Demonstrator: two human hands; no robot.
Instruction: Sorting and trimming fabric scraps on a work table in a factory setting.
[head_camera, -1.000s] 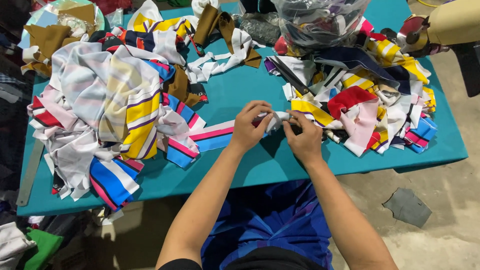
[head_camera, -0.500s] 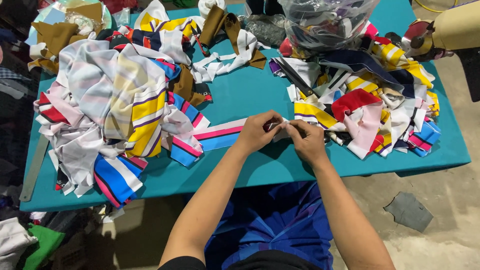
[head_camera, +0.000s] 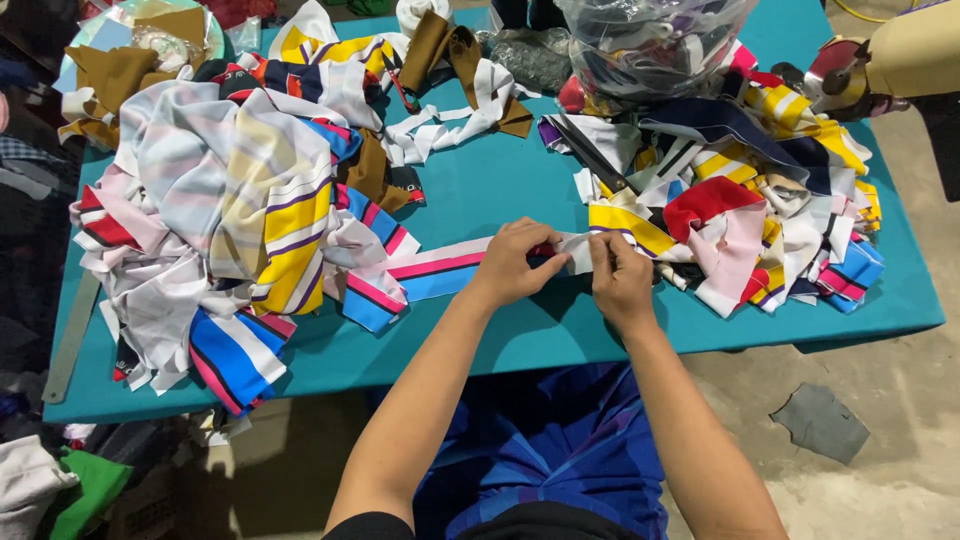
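Observation:
On a teal table (head_camera: 500, 190), both my hands pinch one striped fabric strip (head_camera: 440, 268) of white, pink, dark red and blue bands. My left hand (head_camera: 515, 262) grips it from the left, fingers curled over the strip. My right hand (head_camera: 620, 275) grips the strip's white end close beside the left, thumbs nearly touching. The strip trails leftwards into a big heap of striped cloth (head_camera: 230, 220). A second heap of yellow, red, white and navy scraps (head_camera: 730, 200) lies just right of my right hand.
A clear plastic bag stuffed with scraps (head_camera: 650, 40) stands at the back right. Brown cloth pieces (head_camera: 440, 45) lie at the back. A beige machine with a round blade (head_camera: 880, 65) sits at the right edge. A grey scrap (head_camera: 820, 425) lies on the concrete floor.
Both hands stay pinched on the strip near the front edge; they have shifted slightly right and further onto the table, fingers working along the strip's end.

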